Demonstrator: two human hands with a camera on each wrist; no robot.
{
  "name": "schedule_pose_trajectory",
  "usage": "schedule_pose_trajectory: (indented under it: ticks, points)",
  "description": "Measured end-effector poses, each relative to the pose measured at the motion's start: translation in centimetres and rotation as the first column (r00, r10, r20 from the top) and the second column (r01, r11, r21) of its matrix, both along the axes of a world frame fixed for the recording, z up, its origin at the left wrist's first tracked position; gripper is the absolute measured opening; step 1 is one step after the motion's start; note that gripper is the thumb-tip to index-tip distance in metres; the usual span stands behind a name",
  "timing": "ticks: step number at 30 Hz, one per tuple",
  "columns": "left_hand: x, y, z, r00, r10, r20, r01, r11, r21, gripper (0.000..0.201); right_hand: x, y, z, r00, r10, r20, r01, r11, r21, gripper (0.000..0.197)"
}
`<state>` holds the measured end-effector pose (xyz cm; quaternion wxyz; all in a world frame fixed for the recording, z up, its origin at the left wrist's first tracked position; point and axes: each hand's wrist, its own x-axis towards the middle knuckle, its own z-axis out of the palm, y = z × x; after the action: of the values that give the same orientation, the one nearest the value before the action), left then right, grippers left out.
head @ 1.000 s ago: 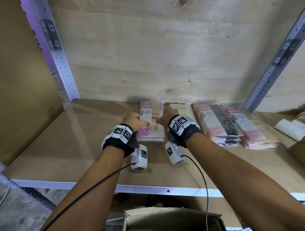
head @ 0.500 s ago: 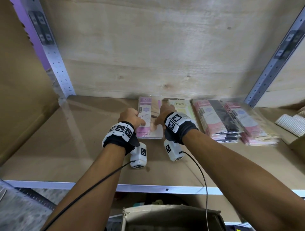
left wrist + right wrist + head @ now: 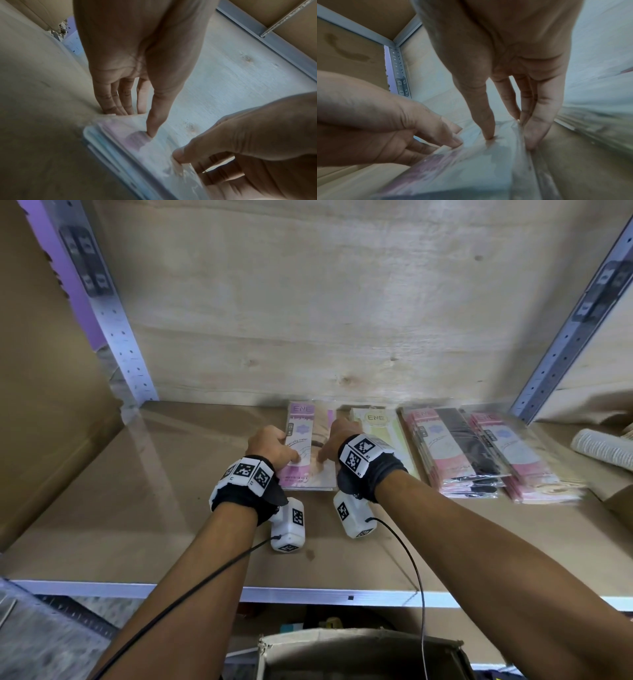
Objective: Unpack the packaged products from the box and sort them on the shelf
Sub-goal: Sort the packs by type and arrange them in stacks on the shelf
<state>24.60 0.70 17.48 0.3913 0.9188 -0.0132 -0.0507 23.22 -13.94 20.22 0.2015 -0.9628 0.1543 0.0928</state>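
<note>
A stack of purple-and-beige ENE packets (image 3: 310, 470) lies flat on the shelf board (image 3: 137, 508), its far end near the back panel. My left hand (image 3: 274, 450) holds its left edge: the thumb (image 3: 151, 129) presses on top and the fingers (image 3: 116, 106) run down the side. My right hand (image 3: 334, 440) holds the right edge the same way, with the thumb (image 3: 488, 129) on top and the fingers (image 3: 537, 121) alongside. The packet stack (image 3: 137, 155) looks blurred in both wrist views. The cardboard box (image 3: 359, 652) stands below the shelf's front edge.
A yellow ENE packet (image 3: 383, 422) lies right of the stack, under my right wrist. Further right sit a pink-and-black stack (image 3: 455, 453) and a pink stack (image 3: 524, 463), then a white ribbed item (image 3: 603, 446). Metal uprights (image 3: 116, 330) frame the bay; bare board stretches left.
Both hands keep the same hold on the stack. The stack has edged slightly toward the back panel, and the head view has shifted a little.
</note>
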Motion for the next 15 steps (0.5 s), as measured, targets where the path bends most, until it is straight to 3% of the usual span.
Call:
schedule_pose_trajectory:
  ticks: [4,9,15]
  points:
    - [-0.1,0.0,-0.1,1.0,-0.012,0.011,0.012,1.0,-0.009,0.037,-0.1,0.0,-0.4,0.997,-0.007,0.078,0.006,1.0,0.013,0.043]
    - [-0.1,0.0,0.0,1.0,-0.027,0.012,0.027,1.0,-0.002,0.037,0.4,0.1,0.2,0.999,-0.053,0.007,0.053,0.996,0.07,0.029]
    - [-0.5,-0.1,0.2,1.0,-0.023,-0.002,0.023,1.0,-0.003,0.038,0.9,0.0,-0.1,0.99,-0.135,0.031,0.131,0.986,0.1,0.043]
